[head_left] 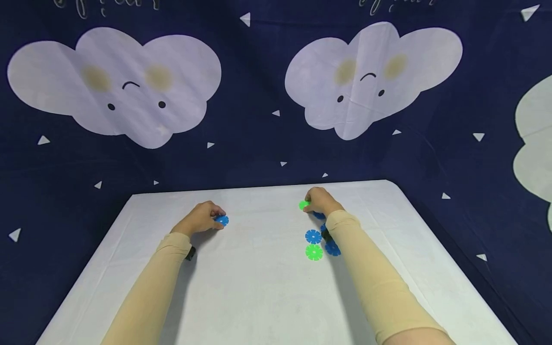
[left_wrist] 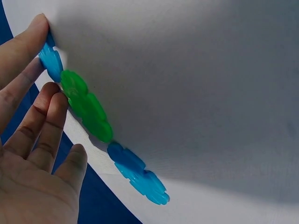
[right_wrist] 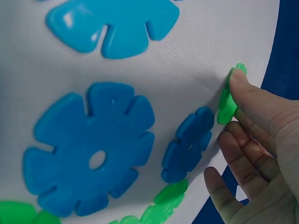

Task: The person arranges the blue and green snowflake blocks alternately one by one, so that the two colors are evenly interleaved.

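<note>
Near the table's far left, my left hand (head_left: 200,219) pinches a blue notched plastic disc (head_left: 222,220) between thumb and fingers. In the left wrist view that blue disc (left_wrist: 50,58) meets a green disc (left_wrist: 87,106), with another blue disc (left_wrist: 138,173) in line after it; the head view does not show these two. At the far right, my right hand (head_left: 322,201) holds a green disc (head_left: 304,205) by its edge, thumb on the near face. Beside it in the right wrist view lies a blue disc (right_wrist: 188,145), partly hidden by the hand in the head view.
Left of the right forearm lie a blue disc (head_left: 313,236) and a green disc (head_left: 314,252). Another blue disc (head_left: 333,248) is partly under the sleeve. The white table (head_left: 258,287) ends at a dark blue cloth (head_left: 250,163) printed with clouds.
</note>
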